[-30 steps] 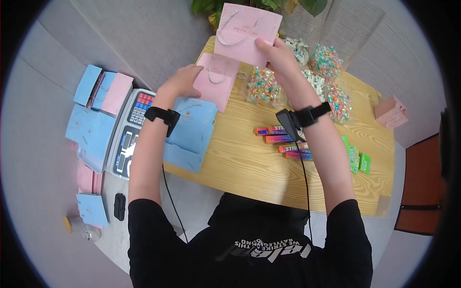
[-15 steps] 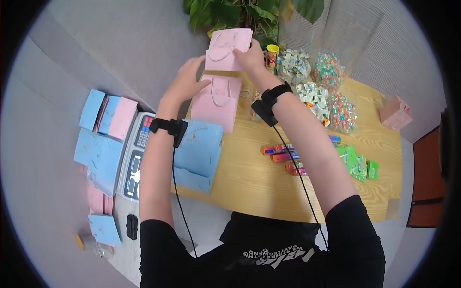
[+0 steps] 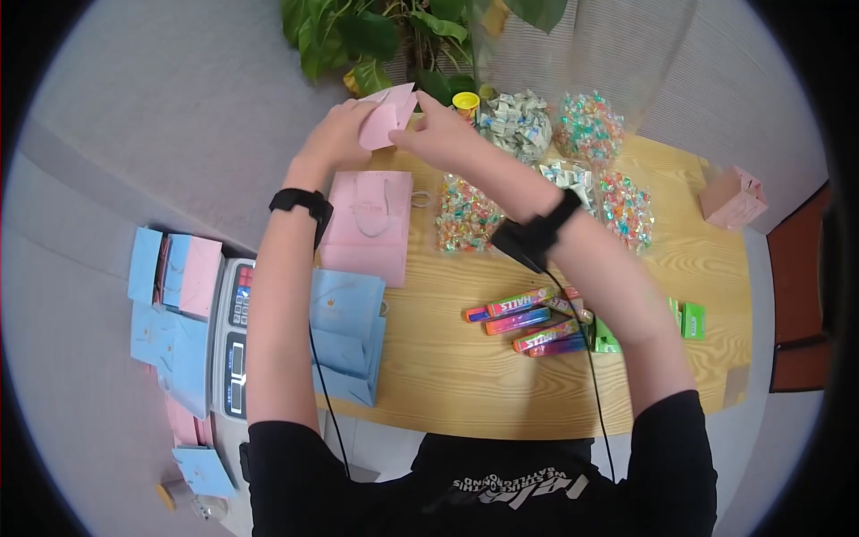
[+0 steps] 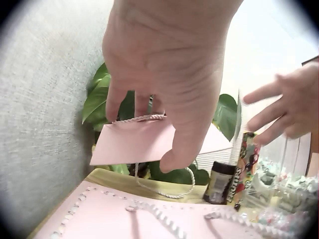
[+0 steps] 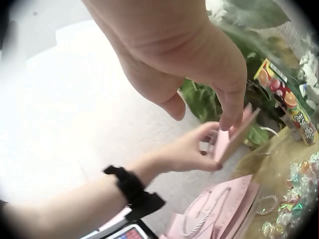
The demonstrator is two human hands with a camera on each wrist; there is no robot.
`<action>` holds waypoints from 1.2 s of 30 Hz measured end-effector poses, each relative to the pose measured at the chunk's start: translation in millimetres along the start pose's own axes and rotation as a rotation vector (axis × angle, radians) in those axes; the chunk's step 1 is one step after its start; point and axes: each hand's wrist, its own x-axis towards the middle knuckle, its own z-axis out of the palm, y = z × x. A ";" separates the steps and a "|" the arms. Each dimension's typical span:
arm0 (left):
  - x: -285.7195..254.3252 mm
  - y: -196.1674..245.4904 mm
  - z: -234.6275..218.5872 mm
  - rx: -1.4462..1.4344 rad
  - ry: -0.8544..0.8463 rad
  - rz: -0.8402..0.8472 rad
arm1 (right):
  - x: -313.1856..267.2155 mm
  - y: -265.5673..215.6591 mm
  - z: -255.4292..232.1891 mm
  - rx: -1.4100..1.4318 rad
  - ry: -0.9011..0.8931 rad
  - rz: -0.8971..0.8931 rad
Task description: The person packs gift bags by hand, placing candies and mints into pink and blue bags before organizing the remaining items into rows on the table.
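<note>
In the head view a small pink paper bag (image 3: 389,116) is up at the table's back left corner. My left hand (image 3: 335,134) grips it; the left wrist view shows the thumb and fingers around the bag (image 4: 132,144) beside its rope handle. Just right of the bag is my right hand (image 3: 438,134), its fingers spread in the left wrist view and holding nothing. Whether a fingertip touches the bag, I cannot tell. Below lies a larger-looking pink bag (image 3: 367,242) with a white rope handle, overlapping a blue bag (image 3: 344,353) nearer the front edge.
Clear bags of wrapped candies (image 3: 468,215) and a yellow-lidded tube (image 3: 465,101) stand right of my hands. Halls candy sticks (image 3: 519,320) and green packs (image 3: 693,320) lie nearer the front. A pink bag (image 3: 734,199) stands far right, a scale (image 3: 234,358) left, a plant (image 3: 367,36) behind.
The small pink bag has moved left and turned, from my right hand's hold into my left hand's. My left hand has risen to it; my right hand's fingers have come off.
</note>
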 end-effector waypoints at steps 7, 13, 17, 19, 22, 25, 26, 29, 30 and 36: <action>22.3 -42.7 51.1 0.133 -0.238 0.067 | -137.8 -4.3 -143.3 0.011 -0.045 -0.117; 27.1 -76.7 68.6 -0.122 -0.281 0.015 | -177.3 141.3 -338.3 -0.611 0.480 0.066; 21.6 -47.2 40.2 -0.145 -0.299 -0.021 | -216.7 188.8 -403.7 -1.146 0.655 0.295; 16.0 -21.4 20.3 -0.056 -0.161 -0.062 | -229.0 212.2 -410.5 -1.263 0.632 0.318; 9.1 20.0 -19.6 -0.038 -0.175 -0.079 | -239.1 252.6 -408.8 -1.301 0.528 0.367; 0.5 70.0 -56.4 -0.004 -0.175 -0.070 | -244.3 259.4 -400.2 -1.189 0.541 0.246; -4.3 92.0 -66.6 0.008 -0.166 -0.067 | -248.0 259.4 -398.0 -1.185 0.539 0.245; -14.7 159.8 -89.5 -0.054 -0.110 0.099 | -261.2 247.5 -392.1 -1.193 0.464 -0.071; -16.4 179.4 -90.3 -0.055 -0.109 0.098 | -263.9 237.3 -387.3 -1.236 0.436 -0.140; -24.3 300.0 -76.7 -0.398 -0.090 0.249 | -284.0 142.0 -345.1 -1.437 0.405 -0.498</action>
